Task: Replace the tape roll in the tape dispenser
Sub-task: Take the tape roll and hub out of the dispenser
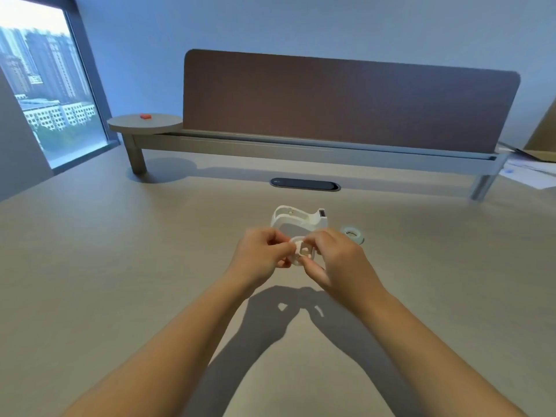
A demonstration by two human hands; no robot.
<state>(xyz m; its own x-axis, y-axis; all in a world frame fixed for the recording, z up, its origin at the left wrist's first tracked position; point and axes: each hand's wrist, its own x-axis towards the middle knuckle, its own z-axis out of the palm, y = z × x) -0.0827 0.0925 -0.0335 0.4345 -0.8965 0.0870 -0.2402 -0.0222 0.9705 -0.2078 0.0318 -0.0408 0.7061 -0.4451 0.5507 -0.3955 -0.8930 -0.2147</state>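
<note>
A white tape dispenser (pixel 296 219) stands on the desk with its roll bay bare and its cutter end pointing right. Just right of it lies a pale tape roll (pixel 353 234) flat on the desk. In front of the dispenser, above the desk, my left hand (pixel 260 254) and my right hand (pixel 334 260) both pinch a small white spool hub (pixel 302 251) between their fingertips. Fingers hide the hub's edges, and I cannot tell whether a spent core sits on it.
A brown divider panel (pixel 346 97) on a raised shelf runs across the back of the desk. A dark cable grommet (pixel 305 184) sits behind the dispenser. A round side shelf (pixel 146 123) carries a small red object (pixel 145 116). Papers (pixel 529 173) lie at far right.
</note>
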